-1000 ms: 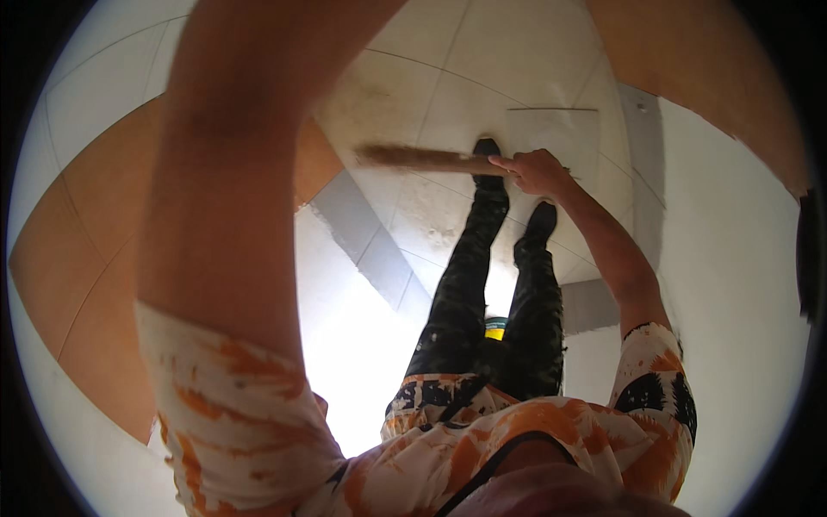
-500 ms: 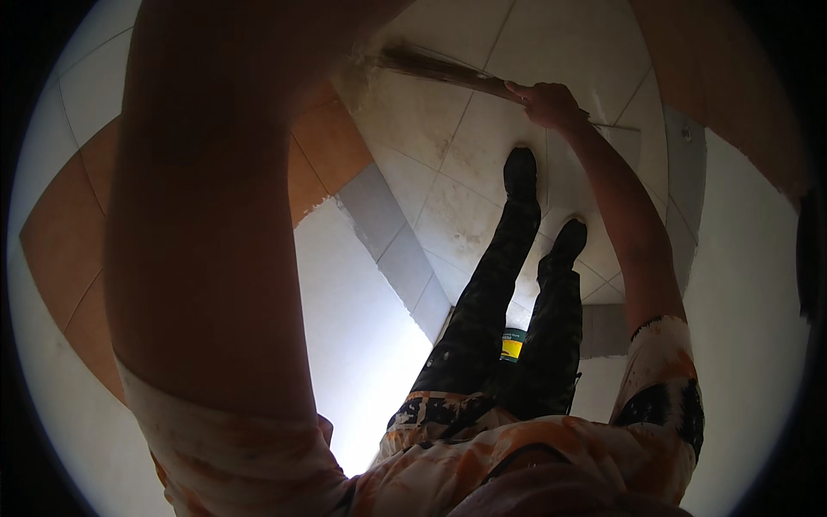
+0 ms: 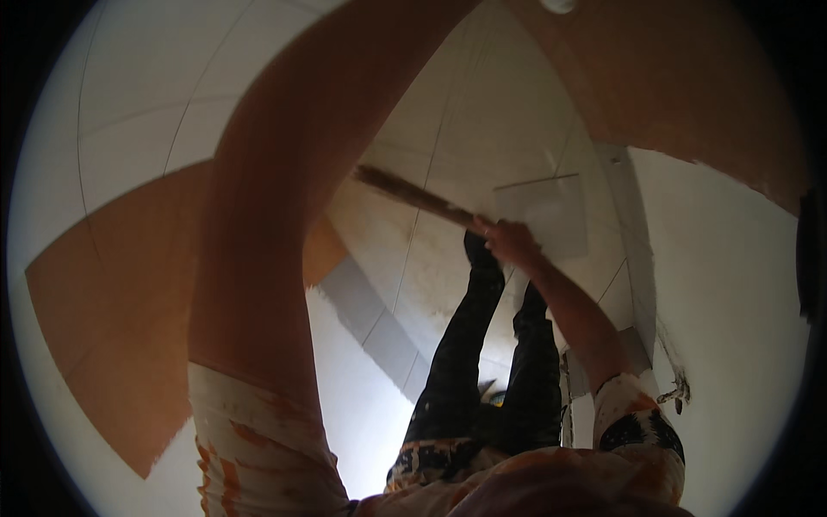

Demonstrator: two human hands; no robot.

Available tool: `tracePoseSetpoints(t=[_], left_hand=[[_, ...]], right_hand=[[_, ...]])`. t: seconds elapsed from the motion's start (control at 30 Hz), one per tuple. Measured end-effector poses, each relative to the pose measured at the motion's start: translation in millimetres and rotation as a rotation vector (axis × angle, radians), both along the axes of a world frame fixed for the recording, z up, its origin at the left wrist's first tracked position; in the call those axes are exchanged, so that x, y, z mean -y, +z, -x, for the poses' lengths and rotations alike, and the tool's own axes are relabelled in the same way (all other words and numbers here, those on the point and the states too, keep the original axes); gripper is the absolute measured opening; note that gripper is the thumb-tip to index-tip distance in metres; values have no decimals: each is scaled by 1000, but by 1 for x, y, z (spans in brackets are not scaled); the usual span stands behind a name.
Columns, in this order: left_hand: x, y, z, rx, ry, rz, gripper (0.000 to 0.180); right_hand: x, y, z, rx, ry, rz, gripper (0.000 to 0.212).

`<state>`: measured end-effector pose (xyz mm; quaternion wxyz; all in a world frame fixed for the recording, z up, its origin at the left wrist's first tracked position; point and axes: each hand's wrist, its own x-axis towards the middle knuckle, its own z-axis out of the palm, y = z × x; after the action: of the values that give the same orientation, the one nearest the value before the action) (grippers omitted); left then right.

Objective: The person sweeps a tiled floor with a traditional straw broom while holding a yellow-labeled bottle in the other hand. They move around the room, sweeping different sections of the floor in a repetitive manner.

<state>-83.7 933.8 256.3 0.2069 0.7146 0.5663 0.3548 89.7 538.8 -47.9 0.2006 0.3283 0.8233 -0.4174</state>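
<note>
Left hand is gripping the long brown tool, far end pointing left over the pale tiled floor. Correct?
Wrong hand: the head view shows the right hand gripping the long brown tool; the left hand is out of the picture. The far end does point left over the pale tiled floor.

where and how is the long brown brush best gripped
Probably by the end of the brush nearer the person's body, coming from the person's right with the fingers wrapped around it, as the right hand holds it. The brush is long and narrow, slanting forward and left, so this grip leaves its darker far end free.
</note>
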Motion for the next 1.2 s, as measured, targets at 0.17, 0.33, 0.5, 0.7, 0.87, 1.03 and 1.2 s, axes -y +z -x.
tracePoseSetpoints(t=[0.17, 0.33, 0.5, 0.7, 0.87, 1.03, 1.2], left_hand=[[18, -6, -9, 211, 74, 111, 68], [23, -3, -12, 255, 145, 161, 69], [21, -1, -33, 257, 258, 121, 65], [26, -16, -42, 203, 328, 85, 62], [16, -9, -27, 118, 226, -56, 58], [10, -19, -10, 38, 171, -12, 59], [31, -52, -9, 48, 159, -95, 59]], right_hand=[[18, 51, -22, -48, -365, 144, 79], [12, 73, -51, 56, -623, 147, 83], [-3, 75, -104, 104, -789, 242, 88], [7, 58, -140, 124, -917, 197, 89], [13, 31, -162, 166, -882, 76, 90], [-1, -32, -157, 269, -904, 28, 86], [-3, -80, -94, 139, -688, 39, 85]])
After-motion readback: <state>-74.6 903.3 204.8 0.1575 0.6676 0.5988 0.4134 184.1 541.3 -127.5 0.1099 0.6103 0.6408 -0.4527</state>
